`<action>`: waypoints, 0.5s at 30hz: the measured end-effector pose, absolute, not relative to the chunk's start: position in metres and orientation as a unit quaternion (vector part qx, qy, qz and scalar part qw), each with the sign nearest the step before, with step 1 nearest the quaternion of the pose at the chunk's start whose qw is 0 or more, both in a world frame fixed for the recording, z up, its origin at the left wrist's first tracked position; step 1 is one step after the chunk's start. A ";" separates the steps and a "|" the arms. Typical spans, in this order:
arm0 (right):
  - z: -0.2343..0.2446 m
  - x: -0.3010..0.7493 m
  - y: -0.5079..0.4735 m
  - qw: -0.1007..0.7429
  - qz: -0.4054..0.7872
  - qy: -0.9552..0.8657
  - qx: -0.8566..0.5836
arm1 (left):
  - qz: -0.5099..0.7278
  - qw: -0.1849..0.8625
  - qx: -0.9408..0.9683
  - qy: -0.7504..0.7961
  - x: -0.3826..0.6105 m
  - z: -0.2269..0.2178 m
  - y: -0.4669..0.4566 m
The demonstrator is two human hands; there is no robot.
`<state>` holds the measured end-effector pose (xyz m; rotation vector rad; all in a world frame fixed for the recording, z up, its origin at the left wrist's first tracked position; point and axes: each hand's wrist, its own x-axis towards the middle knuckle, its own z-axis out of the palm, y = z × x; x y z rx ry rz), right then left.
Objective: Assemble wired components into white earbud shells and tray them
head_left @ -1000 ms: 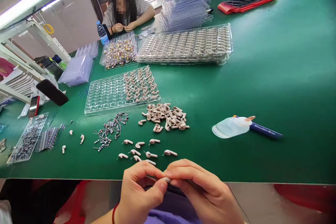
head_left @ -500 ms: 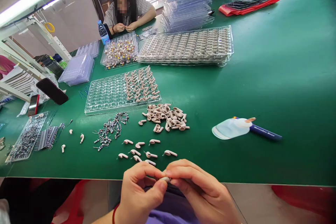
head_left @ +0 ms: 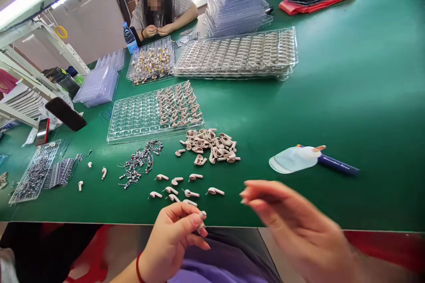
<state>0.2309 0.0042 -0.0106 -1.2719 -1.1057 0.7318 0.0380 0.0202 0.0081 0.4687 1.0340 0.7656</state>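
My left hand sits at the table's near edge, pinching a small beige earpiece shell between thumb and fingers. My right hand is over the near edge to the right, blurred by motion, fingers stretched towards the left and apart from the left hand. A row of finished shells lies just beyond my left hand. Further off is a loose pile of beige shells and a heap of small wired parts. A clear tray holds several shells in its right half.
A blue pen and a clear pouch lie to the right. Stacked clear trays stand at the back, a small parts tray and a phone at left. Another person works at the far side of the green table.
My right hand has let go of the shell and swung out to the right. The left hand keeps the shell and has dropped slightly.
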 end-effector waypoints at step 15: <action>-0.008 0.206 0.007 0.543 0.347 -0.633 -0.430 | 0.385 0.713 0.353 0.467 0.035 0.006 0.017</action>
